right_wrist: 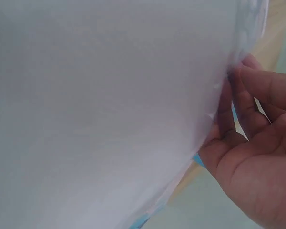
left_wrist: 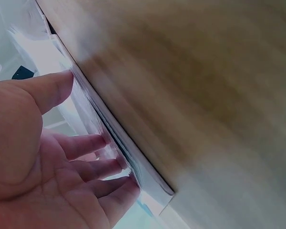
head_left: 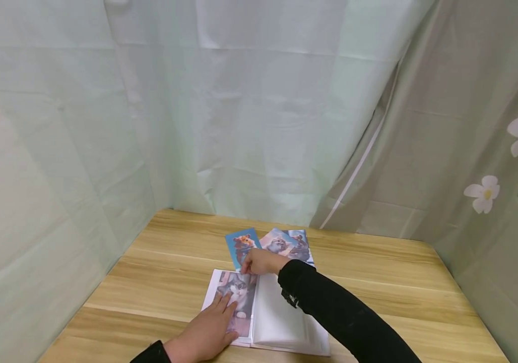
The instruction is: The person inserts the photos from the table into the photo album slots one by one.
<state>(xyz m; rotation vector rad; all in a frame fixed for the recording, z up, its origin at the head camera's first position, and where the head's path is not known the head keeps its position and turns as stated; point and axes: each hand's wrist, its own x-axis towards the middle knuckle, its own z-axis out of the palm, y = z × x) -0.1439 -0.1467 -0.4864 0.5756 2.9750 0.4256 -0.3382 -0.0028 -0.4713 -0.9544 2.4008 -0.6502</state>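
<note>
A photo album (head_left: 279,312) lies spread on the wooden table, with a grey-and-white cat photo (head_left: 242,315) on its left page and a blank whitish right page. My left hand (head_left: 209,322) rests on the lower left part of that page, fingers extended over the photo; the left wrist view shows its fingertips (left_wrist: 117,164) against the album's pages. At the page's top edge, my right hand (head_left: 261,262) has curled fingers and seems to pinch the cat photo's upper edge. In the right wrist view its thumb and fingers (right_wrist: 262,90) meet beside the large pale page (right_wrist: 109,105).
Behind the album lie a blue hamster picture card (head_left: 234,247), partly under the right hand, and a pinkish cat card (head_left: 279,242) overlapping another picture (head_left: 303,244). The wooden table (head_left: 377,282) extends to both sides. Curtains (head_left: 259,126) enclose its back and sides.
</note>
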